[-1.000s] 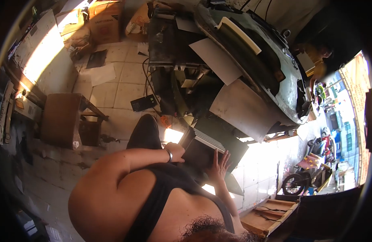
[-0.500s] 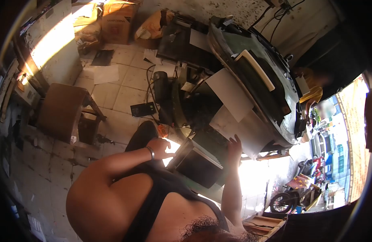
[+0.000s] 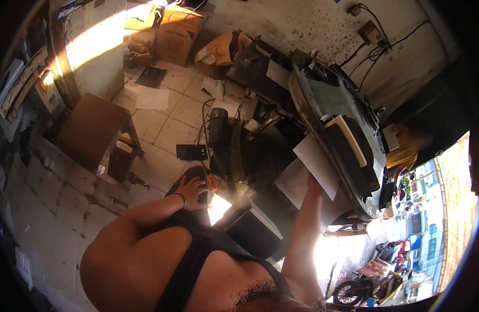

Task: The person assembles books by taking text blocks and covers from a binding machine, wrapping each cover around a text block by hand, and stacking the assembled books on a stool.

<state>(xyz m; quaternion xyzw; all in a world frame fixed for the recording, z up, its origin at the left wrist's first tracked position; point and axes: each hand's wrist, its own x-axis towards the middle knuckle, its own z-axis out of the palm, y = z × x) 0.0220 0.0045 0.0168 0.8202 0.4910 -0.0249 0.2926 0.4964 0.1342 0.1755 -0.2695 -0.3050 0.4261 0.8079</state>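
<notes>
My left hand (image 3: 194,190), with a dark band at the wrist, rests on my knee, its fingers spread over dark cloth. My right arm reaches forward to the near edge of a white sheet (image 3: 317,162). My right hand (image 3: 313,183) is partly under that sheet, its fingers hidden, so I cannot tell whether it grips it. Below the white sheet lies a greyish sheet (image 3: 292,182). A thick dark block (image 3: 254,231), like a stack or bound book with a pale edge, stands between my arms.
A large worn table (image 3: 316,125) carries a pale-edged dark stack (image 3: 349,140). A brown stool (image 3: 94,130) stands on the tiled floor. Cartons (image 3: 178,36) are at the back. A person in yellow (image 3: 403,145) is beyond the table; a motorcycle (image 3: 353,291) is outside.
My left hand has moved from above the dark block onto my knee. My right hand has gone forward from beside the block to the white sheet. The view has shifted.
</notes>
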